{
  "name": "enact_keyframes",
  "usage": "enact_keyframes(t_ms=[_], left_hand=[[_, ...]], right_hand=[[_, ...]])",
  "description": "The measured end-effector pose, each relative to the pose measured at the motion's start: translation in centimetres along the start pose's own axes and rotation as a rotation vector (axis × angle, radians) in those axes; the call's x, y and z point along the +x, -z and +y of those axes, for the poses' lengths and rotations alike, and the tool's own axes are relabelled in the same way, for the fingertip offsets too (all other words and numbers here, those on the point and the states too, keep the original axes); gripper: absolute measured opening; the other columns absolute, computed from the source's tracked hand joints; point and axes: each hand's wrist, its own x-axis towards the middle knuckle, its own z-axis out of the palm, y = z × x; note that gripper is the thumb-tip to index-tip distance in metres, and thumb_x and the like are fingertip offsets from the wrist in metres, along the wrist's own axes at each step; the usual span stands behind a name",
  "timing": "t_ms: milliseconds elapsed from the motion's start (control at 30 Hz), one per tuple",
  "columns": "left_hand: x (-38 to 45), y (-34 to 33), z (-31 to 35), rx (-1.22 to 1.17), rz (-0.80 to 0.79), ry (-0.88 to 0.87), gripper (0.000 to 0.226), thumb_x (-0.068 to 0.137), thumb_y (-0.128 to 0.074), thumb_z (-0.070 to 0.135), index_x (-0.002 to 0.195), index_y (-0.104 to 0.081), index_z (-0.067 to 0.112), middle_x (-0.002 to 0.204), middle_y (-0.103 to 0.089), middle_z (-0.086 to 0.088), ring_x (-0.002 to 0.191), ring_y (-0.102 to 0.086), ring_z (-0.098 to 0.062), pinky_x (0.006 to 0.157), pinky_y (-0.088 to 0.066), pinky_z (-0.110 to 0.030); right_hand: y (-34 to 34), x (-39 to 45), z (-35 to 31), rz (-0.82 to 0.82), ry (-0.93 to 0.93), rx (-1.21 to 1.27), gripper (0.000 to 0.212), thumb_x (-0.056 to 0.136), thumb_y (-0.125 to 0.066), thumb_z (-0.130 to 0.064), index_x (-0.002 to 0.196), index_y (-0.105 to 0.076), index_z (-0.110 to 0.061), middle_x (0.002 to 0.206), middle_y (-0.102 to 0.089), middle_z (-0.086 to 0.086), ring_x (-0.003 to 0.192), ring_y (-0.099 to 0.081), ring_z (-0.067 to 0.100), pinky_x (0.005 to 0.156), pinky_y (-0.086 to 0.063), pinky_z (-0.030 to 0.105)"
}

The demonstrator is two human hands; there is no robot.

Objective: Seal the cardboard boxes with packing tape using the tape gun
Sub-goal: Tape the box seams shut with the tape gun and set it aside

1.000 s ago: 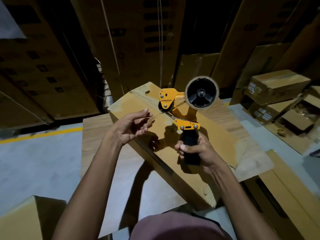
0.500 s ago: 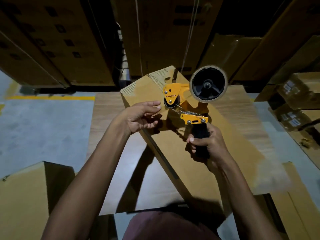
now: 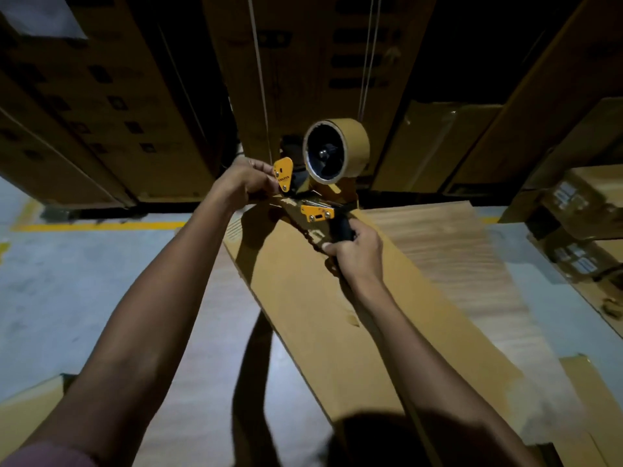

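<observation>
View from the person's head, looking down both bare arms in a dim warehouse. A long cardboard box (image 3: 337,315) lies flat on the floor, running from the bottom right up toward the centre. At its far end sits the tape gun (image 3: 313,197), orange metal with a roll (image 3: 335,150) of brown tape standing upright on top.

The right hand (image 3: 357,254) has its fingers curled tight around the gun's black handle, angled so the front of the gun meets the box's far edge. That is likely where a strip has to start if it is to run the whole length of the lid.

The left hand (image 3: 242,185) is at the front of the gun, fingers bent and closed against the orange guard plate, near the box's far corner. It probably steadies the nose or holds down the loose tape end, though the tape end itself is too dark to make out.

No tape strip is clearly visible along the box top, so sealing seems about to begin. Tall stacked cartons (image 3: 101,112) fill the background, smaller boxes (image 3: 580,210) lie at right, and a yellow line (image 3: 101,226) crosses the grey floor
</observation>
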Motion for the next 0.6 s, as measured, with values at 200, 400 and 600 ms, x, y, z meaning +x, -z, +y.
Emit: enact_keyframes(t_ms=[200,400,600], left_hand=[[4.5,-0.2,-0.9,0.117,0.069,-0.079,0.030,0.087,-0.066,-0.014,0.070,-0.062,0.011,0.054,-0.065,-0.002,0.046,-0.064,-0.007,0.039,-0.049,-0.021],[8.4,0.1,-4.1,0.118,0.080,-0.118,0.035,0.090,-0.057,-0.016,0.065,-0.063,0.008,0.059,-0.065,-0.006,0.042,-0.062,-0.008,0.050,-0.053,-0.030],[9.9,0.7,-5.8,0.171,0.082,-0.108,0.039,0.091,-0.046,-0.018,0.064,-0.059,0.008,0.060,-0.059,-0.007,0.052,-0.054,-0.017,0.057,-0.035,-0.028]], right_hand=[[-2.7,1.5,-0.1,0.080,0.039,-0.157,0.014,0.072,-0.069,-0.022,0.084,-0.064,-0.024,0.078,-0.069,-0.006,0.073,-0.066,0.023,0.064,-0.060,0.050],[-4.1,1.7,-1.3,0.102,0.072,-0.314,0.009,0.081,-0.061,-0.018,0.088,-0.061,-0.023,0.080,-0.064,-0.001,0.073,-0.062,0.021,0.067,-0.060,0.046],[-4.9,2.1,-2.3,0.059,0.108,-0.418,0.004,0.083,-0.055,-0.022,0.087,-0.056,-0.025,0.080,-0.061,0.001,0.073,-0.060,0.024,0.067,-0.057,0.044]])
